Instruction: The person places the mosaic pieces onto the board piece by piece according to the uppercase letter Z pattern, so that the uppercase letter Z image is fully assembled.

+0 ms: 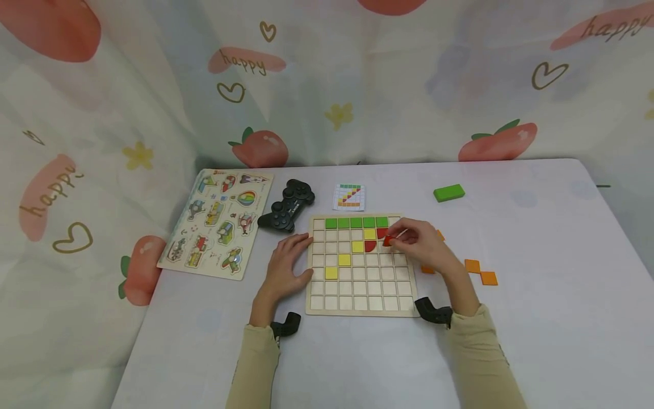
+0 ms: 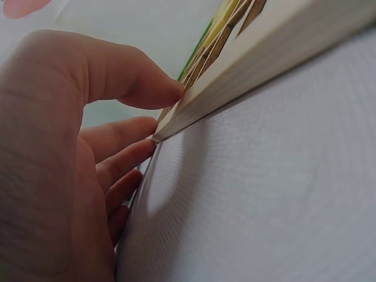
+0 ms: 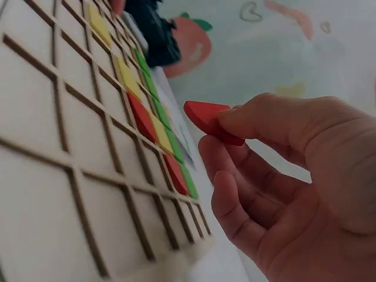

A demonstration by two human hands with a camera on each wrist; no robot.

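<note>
A wooden grid board (image 1: 332, 303) lies on the table. Green squares (image 1: 356, 222) fill part of its top row, several yellow squares (image 1: 344, 260) run diagonally below, and two red quarter-round tiles (image 1: 370, 246) sit beside the upper yellow ones. At the board's left edge rests my left hand (image 1: 283, 267), its thumb and fingertips touching the rim. My right hand (image 1: 421, 245) pinches another red quarter-round tile (image 3: 205, 116) between thumb and fingers, held above the board's upper right in the head view. The right wrist view shows this tile apart from the grid.
Orange tiles (image 1: 472, 266) lie to the right of the board, some partly hidden by the right hand. Behind the board are a small pattern card (image 1: 349, 197) and a green block (image 1: 449, 193). A black game controller (image 1: 287, 205) and a picture puzzle board (image 1: 217, 224) lie at left.
</note>
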